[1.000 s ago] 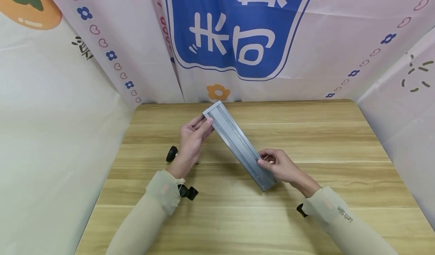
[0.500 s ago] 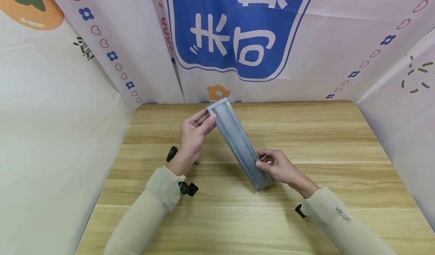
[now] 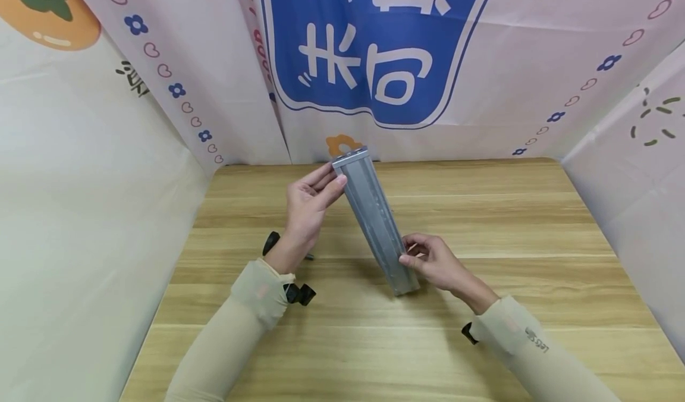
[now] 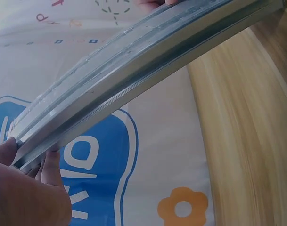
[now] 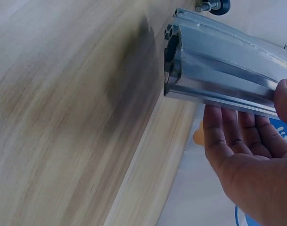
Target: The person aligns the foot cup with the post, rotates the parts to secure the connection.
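Note:
A long silver aluminium profile point(image 3: 376, 220) with grooves along its sides is held tilted over the table. Its upper end carries a flat end plate. My left hand point(image 3: 307, 212) pinches the profile just below that plate, thumb on the near face. Lower down, my right hand point(image 3: 436, 262) grips the right side between thumb and fingers. The right wrist view shows the profile's open lower end point(image 5: 172, 54) with its hollow channels, apart from the wood. Behind my left wrist lies a black round foot with a threaded bolt point(image 5: 221, 6), partly hidden in the head view.
The wood-grain table point(image 3: 508, 223) stretches under both hands. A printed cloth point(image 3: 455, 134) with a blue sign and flowers hangs behind its far edge, and pale cloth hangs at the sides. Both wrists wear small black cameras point(image 3: 299, 294).
The profile has turned steeper, its plated end rising and moving right while its lower end swings left. My left hand has gone up and right with it; my right hand shifts slightly left.

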Tool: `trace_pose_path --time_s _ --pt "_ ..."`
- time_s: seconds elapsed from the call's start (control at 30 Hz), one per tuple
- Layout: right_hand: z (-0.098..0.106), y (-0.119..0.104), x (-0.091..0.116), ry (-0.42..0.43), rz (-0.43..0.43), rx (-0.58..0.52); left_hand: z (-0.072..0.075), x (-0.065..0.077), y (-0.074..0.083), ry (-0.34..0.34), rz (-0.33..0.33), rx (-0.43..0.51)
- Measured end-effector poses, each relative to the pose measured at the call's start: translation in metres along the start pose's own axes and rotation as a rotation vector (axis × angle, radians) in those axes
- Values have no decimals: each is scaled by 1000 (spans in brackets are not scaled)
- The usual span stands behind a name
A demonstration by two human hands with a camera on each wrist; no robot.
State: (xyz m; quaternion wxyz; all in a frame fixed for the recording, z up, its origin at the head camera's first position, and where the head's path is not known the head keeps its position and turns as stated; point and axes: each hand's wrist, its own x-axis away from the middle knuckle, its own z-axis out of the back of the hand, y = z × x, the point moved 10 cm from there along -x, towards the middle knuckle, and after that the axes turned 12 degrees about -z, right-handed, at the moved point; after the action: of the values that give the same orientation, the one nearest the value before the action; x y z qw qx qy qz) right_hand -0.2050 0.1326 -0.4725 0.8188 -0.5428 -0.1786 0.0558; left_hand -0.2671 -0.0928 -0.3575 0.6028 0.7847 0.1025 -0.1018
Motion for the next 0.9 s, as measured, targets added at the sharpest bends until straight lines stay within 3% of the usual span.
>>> trace_pose_path --time_s 0.37,0.9 --pt "-2 -4 2 24 42 -7 -11 -1 9 -26 -61 30" --pt "-6 -3 5 36 56 -47 -24 4 20 -119 -143 -9"
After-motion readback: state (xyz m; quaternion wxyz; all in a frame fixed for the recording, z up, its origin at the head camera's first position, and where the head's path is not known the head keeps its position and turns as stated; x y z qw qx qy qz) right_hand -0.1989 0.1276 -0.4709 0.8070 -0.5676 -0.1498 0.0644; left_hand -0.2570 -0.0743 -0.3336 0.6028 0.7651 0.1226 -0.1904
